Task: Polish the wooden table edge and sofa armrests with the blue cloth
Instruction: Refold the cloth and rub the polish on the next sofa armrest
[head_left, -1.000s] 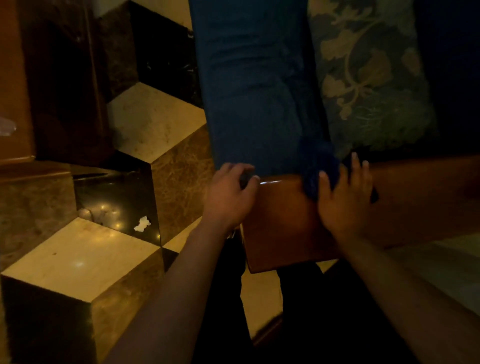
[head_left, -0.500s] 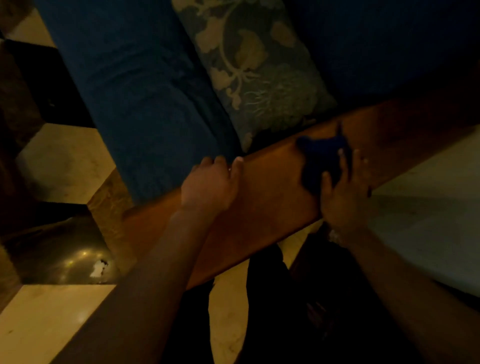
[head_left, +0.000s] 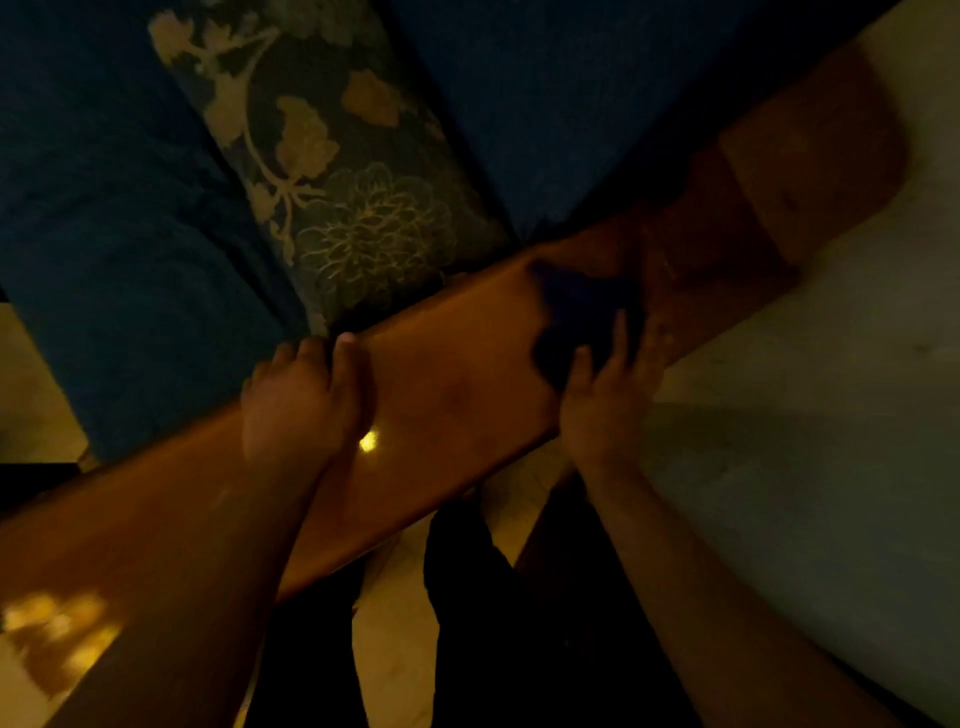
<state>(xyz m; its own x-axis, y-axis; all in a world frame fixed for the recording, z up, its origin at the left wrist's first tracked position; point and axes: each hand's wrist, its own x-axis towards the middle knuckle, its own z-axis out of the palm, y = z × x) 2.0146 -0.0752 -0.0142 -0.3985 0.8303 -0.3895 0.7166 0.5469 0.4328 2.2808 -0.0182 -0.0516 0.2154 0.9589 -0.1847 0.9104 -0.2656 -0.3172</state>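
A long polished wooden armrest of the blue sofa runs diagonally from lower left to upper right. My right hand presses a dark blue cloth flat onto its top, fingers spread over the cloth's near part. My left hand rests on the armrest to the left, fingers curled over its far edge, holding nothing else. The scene is dim.
A floral cushion leans against the blue sofa seat just beyond the armrest. A pale surface lies to the right. My dark-trousered legs stand below on the tiled floor.
The view has swung, so the armrest now runs diagonally. My right hand has slid the cloth further along the armrest, away from its near end. My left hand stays gripping the wood.
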